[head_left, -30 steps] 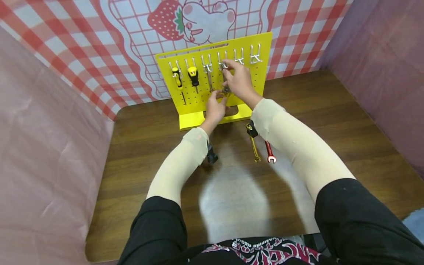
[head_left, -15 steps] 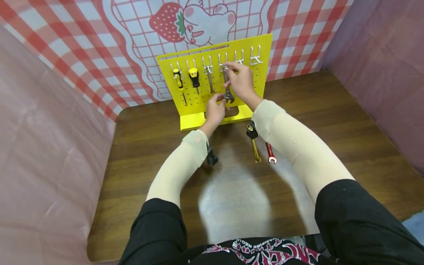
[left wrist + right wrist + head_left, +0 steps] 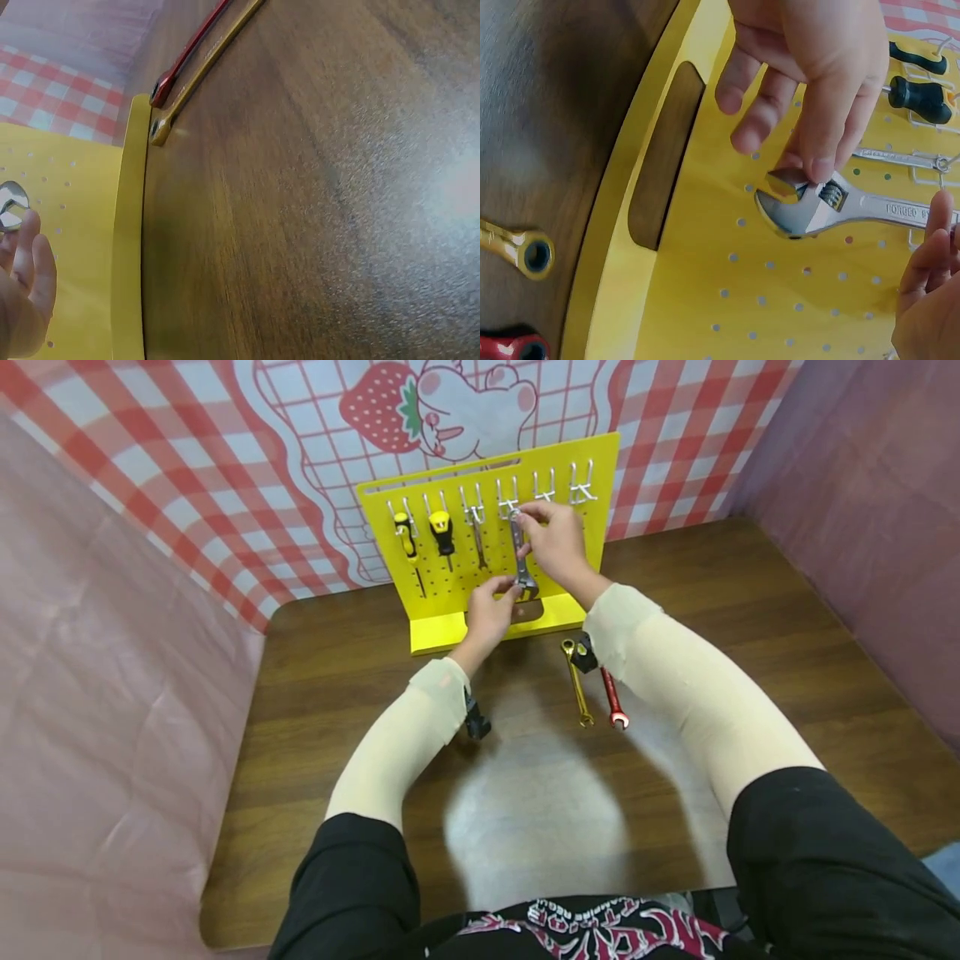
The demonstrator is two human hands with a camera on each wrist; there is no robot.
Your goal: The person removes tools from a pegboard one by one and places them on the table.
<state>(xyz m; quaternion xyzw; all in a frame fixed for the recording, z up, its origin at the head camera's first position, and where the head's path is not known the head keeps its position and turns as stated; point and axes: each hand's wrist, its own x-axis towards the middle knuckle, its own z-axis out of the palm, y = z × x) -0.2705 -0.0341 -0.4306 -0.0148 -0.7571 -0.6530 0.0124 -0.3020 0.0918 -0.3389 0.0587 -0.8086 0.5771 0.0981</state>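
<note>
A silver adjustable wrench [image 3: 817, 206] hangs head down between both hands, in front of the yellow pegboard [image 3: 442, 585]. My left hand [image 3: 491, 614] pinches its head between thumb and fingers; the left wrist view shows only part of that head, above the fingertips. Up at the handle end, my right hand [image 3: 553, 543] grips the wrench just below the fourth white hook [image 3: 507, 503]. Whether the handle's end touches the hook is hidden by the fingers.
Two screwdrivers, a yellow-and-black one [image 3: 406, 539] and a stubbier one [image 3: 441, 531], hang at the board's left beside a slim silver wrench [image 3: 478, 539]. Bare hooks [image 3: 581, 489] are at the right. A gold wrench [image 3: 577, 685] and a red wrench [image 3: 613, 697] lie on the wooden table [image 3: 315, 710].
The adjustable wrench has come slightly down and to the right, and more of it shows between the hands. Both hands have kept hold of it, the right shifting a little right.
</note>
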